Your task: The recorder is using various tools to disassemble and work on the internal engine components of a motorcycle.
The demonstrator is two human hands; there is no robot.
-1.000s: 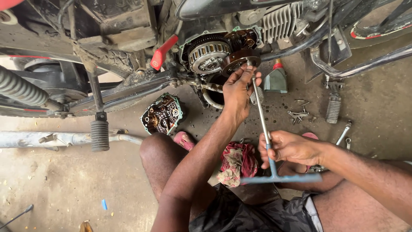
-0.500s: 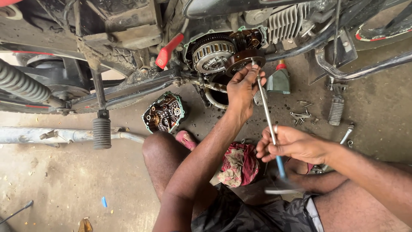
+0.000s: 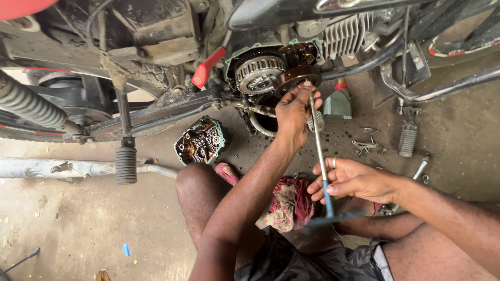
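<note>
T-handle wrench point(image 3: 319, 151) at frame centre: left hand point(image 3: 292, 112) steadies its tip, right hand point(image 3: 354, 181) loosely circles the shaft; green bottle point(image 3: 338, 101), perhaps oil, stands behind.

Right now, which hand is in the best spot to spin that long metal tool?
Probably the right hand: it grips the T-handle wrench low on its shaft, near the blue crossbar. The left hand is up at the engine, steadying the tip.

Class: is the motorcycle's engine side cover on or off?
Off. The clutch is bare on the engine, and the cover lies on the floor, inner side up.
</note>
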